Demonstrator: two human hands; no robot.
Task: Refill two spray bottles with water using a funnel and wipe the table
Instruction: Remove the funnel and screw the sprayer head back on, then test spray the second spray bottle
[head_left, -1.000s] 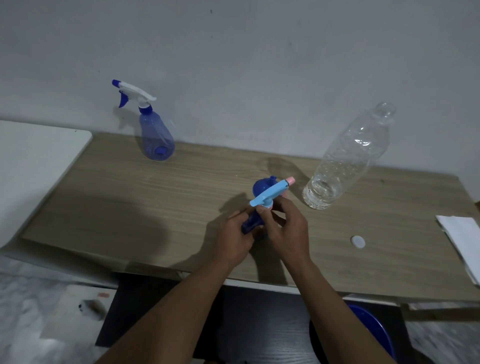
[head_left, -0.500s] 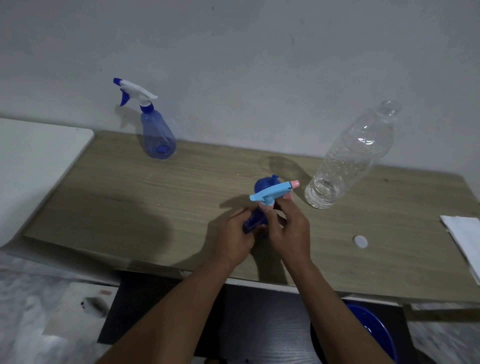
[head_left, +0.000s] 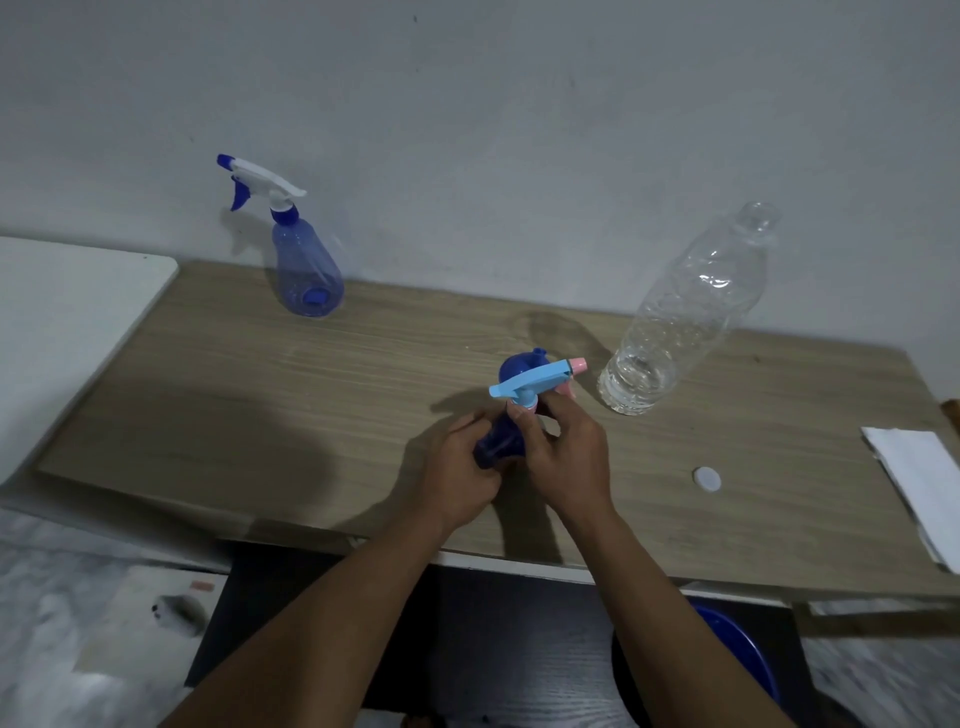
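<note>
Clear bottle (head_left: 691, 322) near hand-held sprayer (head_left: 536, 378)

Over the wooden counter (head_left: 260, 405), the left hand (head_left: 460, 480) grips the body of a dark blue spray bottle (head_left: 501, 441), while the right hand (head_left: 569, 457) pinches the collar just under its light blue, pink-tipped trigger head (head_left: 535, 376). A second spray bottle (head_left: 306, 275) stands at the back left by the wall. To the right stands an uncapped clear plastic bottle (head_left: 685, 317) with a little water, its white cap (head_left: 707, 478) lying apart near a folded white cloth (head_left: 914, 483).
</note>
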